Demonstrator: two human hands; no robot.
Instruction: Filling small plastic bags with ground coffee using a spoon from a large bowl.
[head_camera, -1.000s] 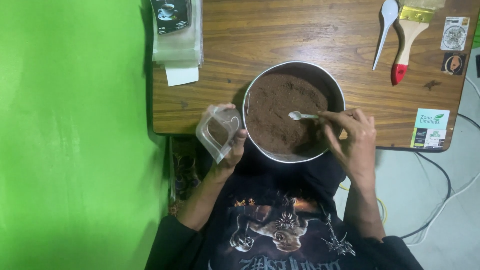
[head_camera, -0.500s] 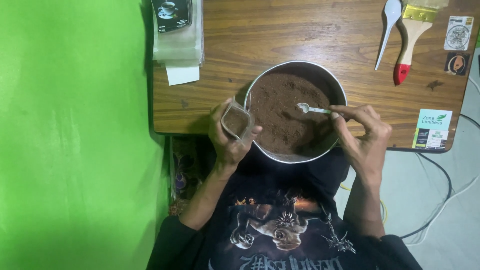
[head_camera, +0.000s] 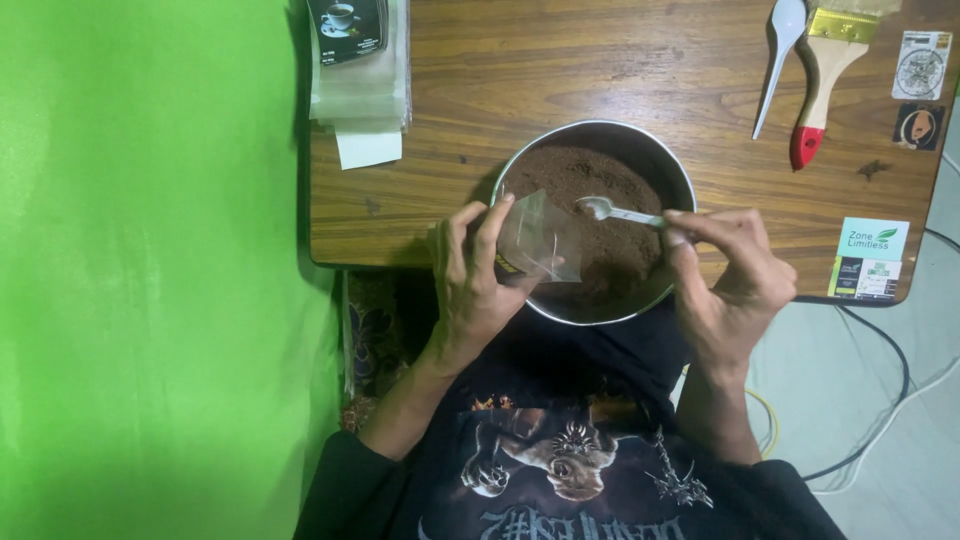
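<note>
A round metal bowl full of dark brown powder sits at the near edge of the wooden table. My left hand holds a small clear plastic pouch over the bowl's left side, its mouth turned toward the right. My right hand pinches the handle of a small white spoon, whose scoop hovers above the powder just right of the pouch.
A stack of clear pouches with a dark printed label lies at the table's far left. A white spoon and a red-tipped wooden brush lie at the far right, with stickers near the right edge. Cables run over the floor.
My left hand brought the pouch from beside the bowl to over its left side and turned it toward the spoon. The spoon lifted slightly and stays above the powder.
</note>
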